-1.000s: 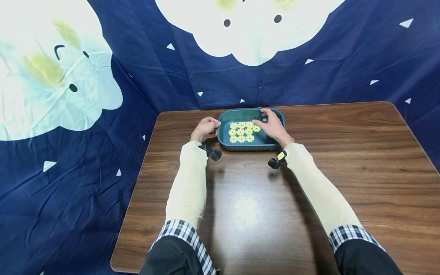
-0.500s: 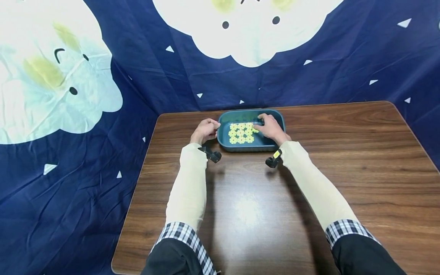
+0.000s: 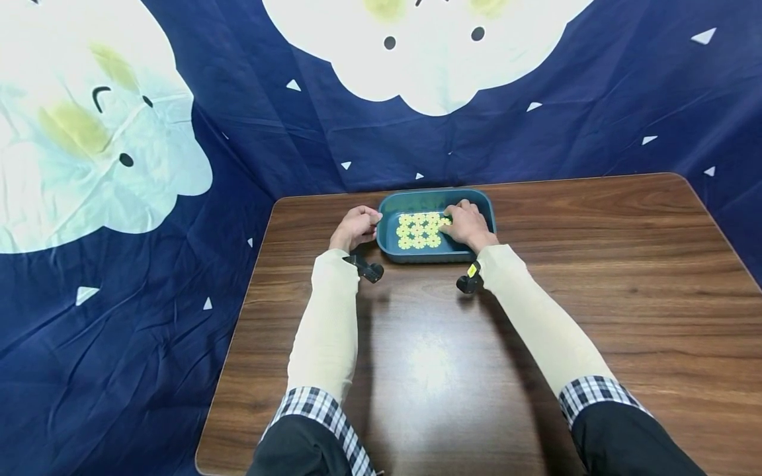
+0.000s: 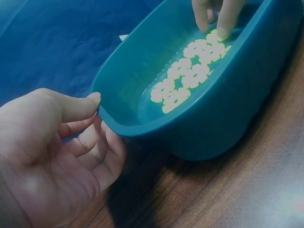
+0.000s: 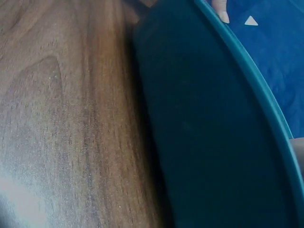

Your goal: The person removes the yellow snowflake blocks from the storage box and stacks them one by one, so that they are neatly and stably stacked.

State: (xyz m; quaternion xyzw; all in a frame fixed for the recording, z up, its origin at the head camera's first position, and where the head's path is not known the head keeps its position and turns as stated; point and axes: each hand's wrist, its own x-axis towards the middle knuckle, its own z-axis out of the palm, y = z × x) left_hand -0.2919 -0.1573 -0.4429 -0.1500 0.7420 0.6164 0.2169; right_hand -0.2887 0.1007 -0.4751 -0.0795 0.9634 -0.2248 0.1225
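A teal rectangular basin (image 3: 411, 257) sits on the table, with several flat yellow flower-shaped pieces (image 3: 419, 231) in rows on its floor. At the basin's left end, my left hand (image 3: 357, 225) pinches the rim between thumb and fingers; the left wrist view shows the thumb (image 4: 85, 105) on top of the rim. My right hand (image 3: 469, 223) reaches into the basin, and its fingertips (image 4: 223, 32) pinch the flower-shaped piece (image 4: 212, 36) at the far end of the rows. In the right wrist view the basin's outer wall (image 5: 204, 123) hides nearly all of that hand.
The basin stands near the back edge of a brown wood-grain table (image 3: 625, 264). Behind the table and on the left hangs a dark blue cloth (image 3: 238, 119) with white cloud shapes. A black wrist camera (image 3: 366, 269) is strapped to each forearm.
My right hand has come down and left into the basin, its fingers drawing together on the end flower-shaped piece. The left hand keeps its place on the rim.
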